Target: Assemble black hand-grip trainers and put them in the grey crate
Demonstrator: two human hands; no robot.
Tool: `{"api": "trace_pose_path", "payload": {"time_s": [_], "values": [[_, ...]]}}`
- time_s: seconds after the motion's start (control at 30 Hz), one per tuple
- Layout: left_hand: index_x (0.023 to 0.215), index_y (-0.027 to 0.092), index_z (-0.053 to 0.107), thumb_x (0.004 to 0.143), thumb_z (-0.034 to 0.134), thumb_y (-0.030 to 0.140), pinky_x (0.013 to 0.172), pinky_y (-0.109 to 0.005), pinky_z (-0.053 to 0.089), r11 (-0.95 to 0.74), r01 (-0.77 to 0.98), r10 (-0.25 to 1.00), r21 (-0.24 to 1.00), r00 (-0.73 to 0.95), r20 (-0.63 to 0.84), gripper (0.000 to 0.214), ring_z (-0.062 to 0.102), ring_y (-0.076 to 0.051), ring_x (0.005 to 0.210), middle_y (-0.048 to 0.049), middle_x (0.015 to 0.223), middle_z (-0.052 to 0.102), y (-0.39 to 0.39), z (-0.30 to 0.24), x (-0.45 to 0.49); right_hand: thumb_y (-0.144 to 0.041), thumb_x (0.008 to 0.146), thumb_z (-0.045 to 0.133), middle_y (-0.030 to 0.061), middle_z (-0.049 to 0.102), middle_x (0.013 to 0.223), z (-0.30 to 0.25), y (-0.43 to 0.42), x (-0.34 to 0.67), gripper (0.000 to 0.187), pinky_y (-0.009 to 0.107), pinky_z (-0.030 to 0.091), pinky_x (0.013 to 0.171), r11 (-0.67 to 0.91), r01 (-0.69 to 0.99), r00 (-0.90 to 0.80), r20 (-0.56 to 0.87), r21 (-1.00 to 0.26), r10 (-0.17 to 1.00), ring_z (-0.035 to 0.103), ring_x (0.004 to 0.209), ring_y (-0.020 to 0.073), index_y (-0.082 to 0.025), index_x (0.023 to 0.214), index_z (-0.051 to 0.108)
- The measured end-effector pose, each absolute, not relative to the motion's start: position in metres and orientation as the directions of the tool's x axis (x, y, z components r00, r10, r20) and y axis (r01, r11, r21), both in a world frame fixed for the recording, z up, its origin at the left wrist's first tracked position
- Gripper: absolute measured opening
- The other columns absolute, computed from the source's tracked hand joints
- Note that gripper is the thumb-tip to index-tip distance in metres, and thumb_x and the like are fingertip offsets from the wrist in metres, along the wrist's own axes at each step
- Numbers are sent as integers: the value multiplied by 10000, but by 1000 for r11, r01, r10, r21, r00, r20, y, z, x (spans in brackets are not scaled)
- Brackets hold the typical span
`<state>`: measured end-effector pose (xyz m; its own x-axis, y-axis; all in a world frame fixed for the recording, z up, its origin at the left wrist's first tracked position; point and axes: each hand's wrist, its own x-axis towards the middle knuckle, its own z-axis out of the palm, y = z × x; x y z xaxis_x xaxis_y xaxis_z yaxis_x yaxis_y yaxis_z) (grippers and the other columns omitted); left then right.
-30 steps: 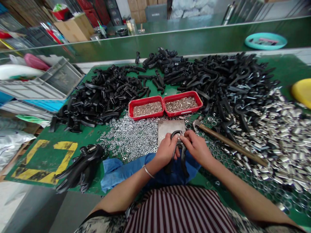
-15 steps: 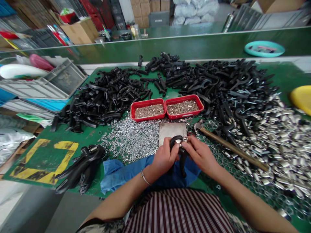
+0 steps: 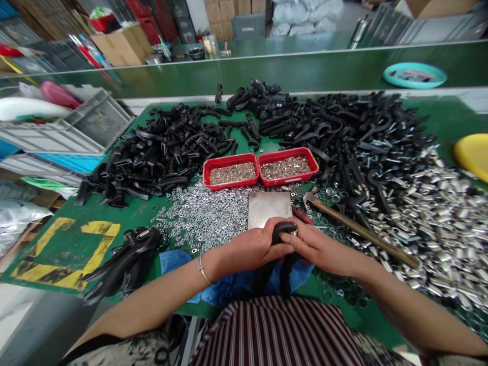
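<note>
Between both hands, close to my body, is a black hooked handle part (image 3: pixel 281 231) with a curved top and two legs hanging down. My left hand (image 3: pixel 259 245) is closed round its left side. On the other side my right hand (image 3: pixel 318 249) grips it, thumb near a small shiny metal piece (image 3: pixel 294 232) at the hook's end. The fingers hide most of the joint. Just beyond the hands lies a flat steel plate (image 3: pixel 268 206). Under them is a blue cloth (image 3: pixel 224 284).
A hammer (image 3: pixel 358 226) and a red-handled tool (image 3: pixel 303 215) lie right. Two red trays (image 3: pixel 229 187) (image 3: pixel 292 179) hold small pins. Loose nuts (image 3: pixel 202 218), black handle pieces (image 3: pixel 163 147) and metal sleeves (image 3: pixel 450 229) cover the bench. Black assemblies (image 3: pixel 125 262) lie left.
Both hands have closed more tightly round the handle part and come together. My left forearm has swung out, more level. The red-handled tool shows more fully now.
</note>
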<state>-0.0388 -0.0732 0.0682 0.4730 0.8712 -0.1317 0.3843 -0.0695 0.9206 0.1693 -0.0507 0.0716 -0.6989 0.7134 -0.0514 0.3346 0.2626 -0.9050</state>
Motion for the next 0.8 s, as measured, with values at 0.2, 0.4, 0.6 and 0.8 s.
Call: {"api": "trace_pose_path", "payload": {"time_s": [0.2, 0.4, 0.6, 0.8], "values": [[1381, 205, 509, 930, 591, 475, 799, -342, 525, -219, 447, 868, 867, 495, -37, 532, 701, -257, 887, -99, 955, 718, -30, 61, -40, -456, 1049, 351, 29, 715, 867, 75, -10, 165, 385, 280, 493, 578, 252, 416, -721, -148, -874, 677, 588, 587, 144, -219, 1248, 580], [1077, 217, 684, 930, 592, 448, 758, -338, 499, -333, 713, 883, 617, 465, -60, 289, 670, -240, 791, -83, 836, 690, 27, 25, -55, -341, 949, 602, 93, 729, 965, 44, 82, 188, 223, 365, 485, 819, 448, 726, -432, 161, -522, 888, 648, 888, 235, -168, 1032, 716], [987, 179, 720, 955, 522, 267, 782, -363, 457, -504, 843, 864, 190, 496, 90, 219, 655, -245, 830, -125, 888, 714, 105, 47, -44, -285, 934, 601, 136, 701, 980, 19, 154, 190, 210, 420, 445, 928, 543, 826, -515, 187, -152, 836, 554, 1015, 282, -152, 900, 760], [773, 104, 731, 867, 570, 86, 955, -449, 369, -506, 862, 862, -37, 506, -23, 187, 665, -293, 912, -175, 876, 748, 157, 21, -14, -260, 893, 638, 166, 693, 1049, 4, 178, 143, 166, 387, 503, 838, 518, 850, -515, 59, -91, 855, 542, 1065, 303, -146, 949, 744]]}}
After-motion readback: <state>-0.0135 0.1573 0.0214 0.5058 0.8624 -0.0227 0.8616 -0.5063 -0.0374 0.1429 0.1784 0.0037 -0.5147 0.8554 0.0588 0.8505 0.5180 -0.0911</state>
